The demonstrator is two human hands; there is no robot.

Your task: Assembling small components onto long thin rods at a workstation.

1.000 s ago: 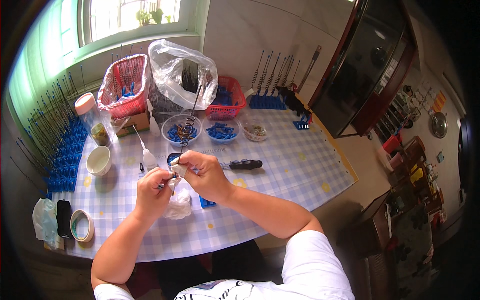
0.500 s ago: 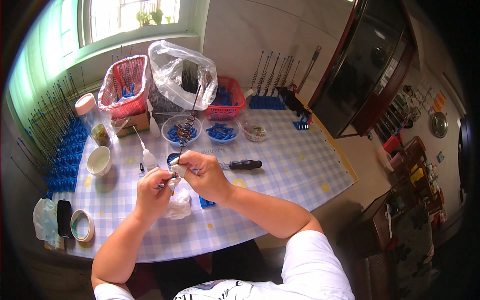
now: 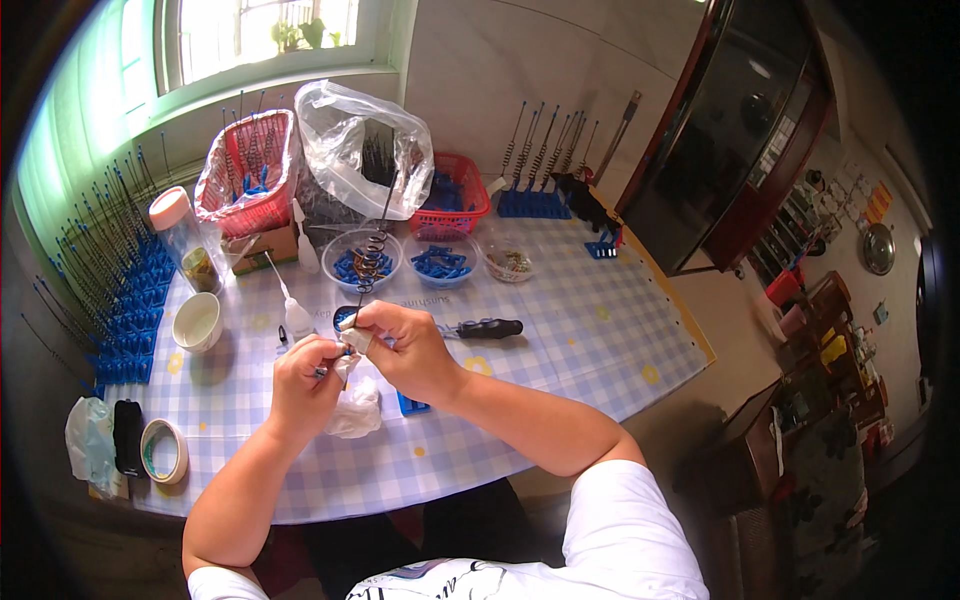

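Left hand: the left hand (image 3: 305,385) has thumb and forefinger pinched narrow on a small piece (image 3: 347,351), mostly hidden, bluish where it shows.
Right hand: the right hand (image 3: 415,355) has thumb and fingers closed on the lower part of a wire rod (image 3: 372,262), a scrap of tissue (image 3: 357,338) between.
Wire rod: above the tabletop (image 3: 560,380), tilted, its coil in front of the leftmost bowl (image 3: 328,252).
Near edge: crumpled tissue (image 3: 355,412) below the hands; a blue block (image 3: 411,404) by the right forearm.
Mid tabletop: a white nozzle bottle (image 3: 299,319) left of the hands, a black-handled tool (image 3: 490,328) to their right.
Left edge: blue racks (image 3: 125,340) full of coiled wires; a tape roll (image 3: 180,455) at the near left corner.
Far edge: two red baskets (image 3: 262,218) (image 3: 470,220), a clear plastic bag (image 3: 335,110) between them; another wire rack (image 3: 535,205) towards the far right corner.
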